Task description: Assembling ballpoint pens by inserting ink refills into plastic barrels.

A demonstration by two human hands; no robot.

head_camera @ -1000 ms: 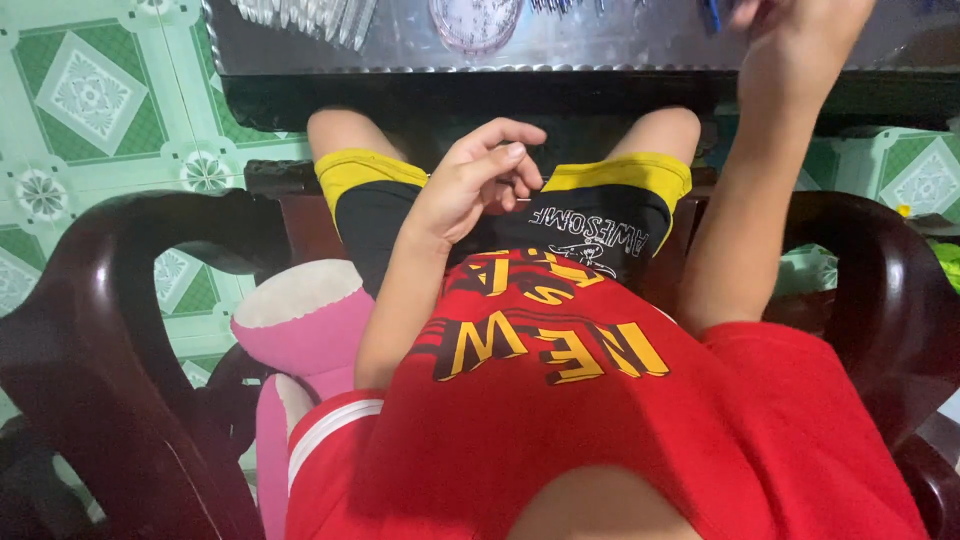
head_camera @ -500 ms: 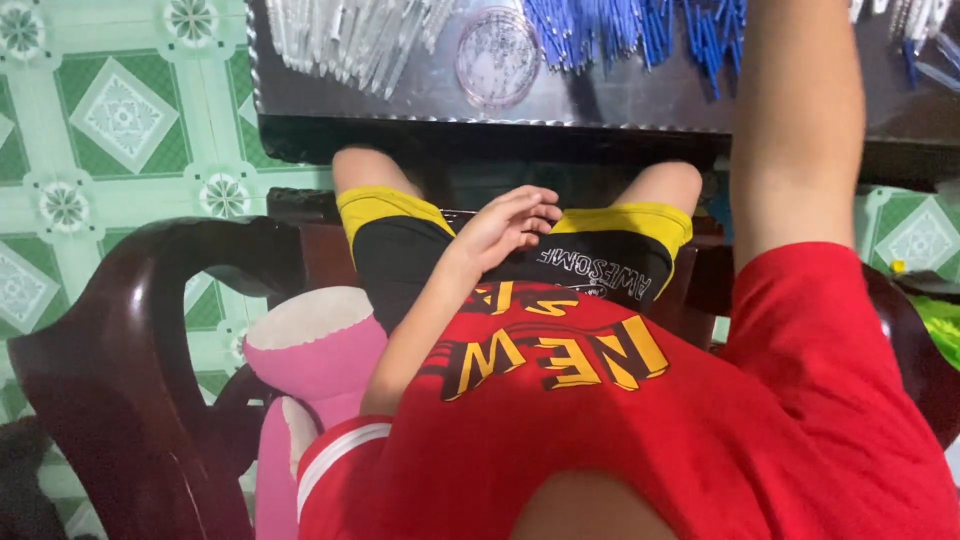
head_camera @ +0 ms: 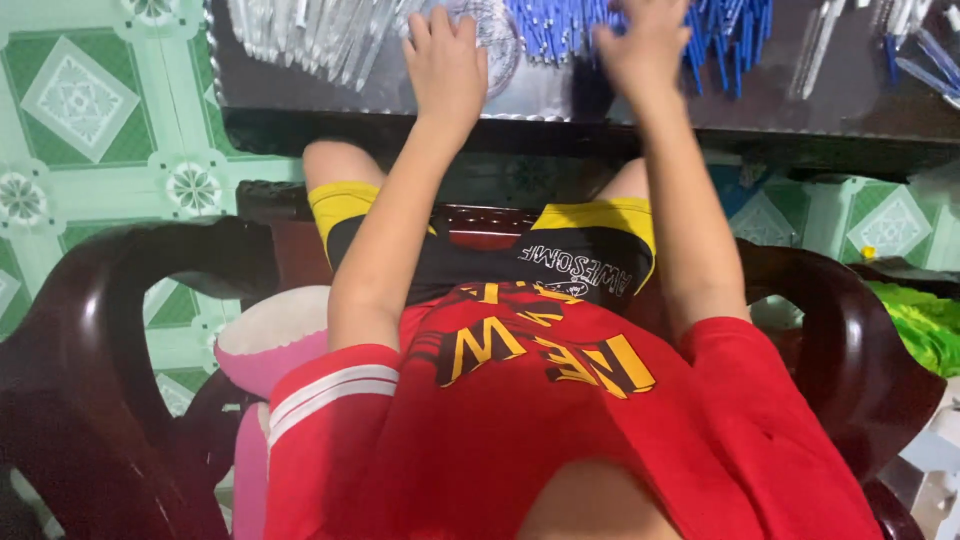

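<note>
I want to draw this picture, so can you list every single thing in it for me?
Clear pen tubes: many, see-through, left part of the table.
Blue pen parts: a heap, blue, middle of the table, under the right hand.
More pen parts: several, clear and blue, right end of the table.
Table: one, dark and shiny, top of view.
Chair: one, dark brown wood, curved arms both sides.
Cushion: one, pink and cream, left of the seat.
Floor tiles: many, green patterned.
Green thing: one, bright green, right edge; cannot tell what.
Left hand: flat on the table.
Right hand: on the blue heap, blurred.
</note>
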